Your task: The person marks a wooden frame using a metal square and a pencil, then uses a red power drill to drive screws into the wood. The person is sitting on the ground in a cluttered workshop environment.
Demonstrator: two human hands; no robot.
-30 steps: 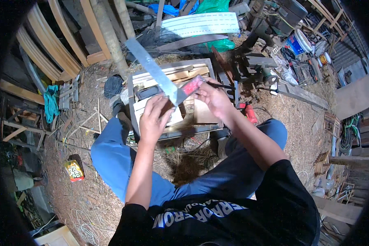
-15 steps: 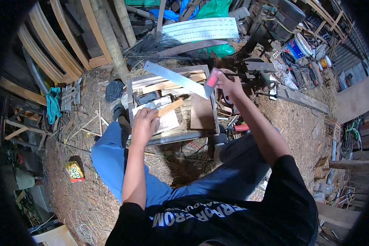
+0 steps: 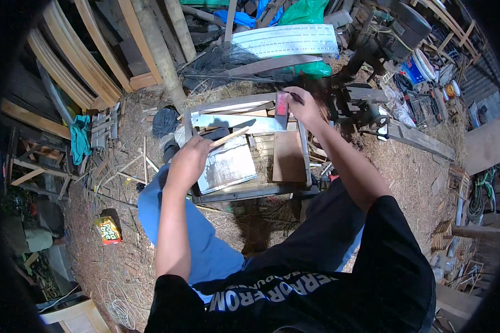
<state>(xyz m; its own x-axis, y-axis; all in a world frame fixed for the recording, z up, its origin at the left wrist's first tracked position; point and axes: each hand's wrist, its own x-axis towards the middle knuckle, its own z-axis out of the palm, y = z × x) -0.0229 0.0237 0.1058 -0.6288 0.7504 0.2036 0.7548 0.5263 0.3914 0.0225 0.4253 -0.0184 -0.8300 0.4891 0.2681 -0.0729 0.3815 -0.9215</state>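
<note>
My left hand [image 3: 189,158] is closed round one end of a narrow wooden strip [image 3: 229,137], which tilts up to the right over the wooden box. In my right hand [image 3: 304,105] is the red and dark handle of a try square [image 3: 239,122]. Its long silver blade reaches left across the box, just beyond the strip; I cannot tell whether the two touch. A thin dark pen-like stick [image 3: 295,96] also pokes out between my right fingers. Below the strip lies a white, stained board [image 3: 226,166], and a brown flat panel [image 3: 289,157] rests at the right.
The shallow wooden box [image 3: 244,193] stands between my knees, with wood strips along its far side. Beyond it lies a white perforated sheet [image 3: 283,40]. A dark metal machine [image 3: 366,83] stands at the far right. Wood scraps and a yellow packet [image 3: 108,230] lie on the ground.
The try square's blade has swung from a steep slant to nearly level and come lower over the box. The wooden strip has turned to show a narrower side. The whole view has shifted slightly.
</note>
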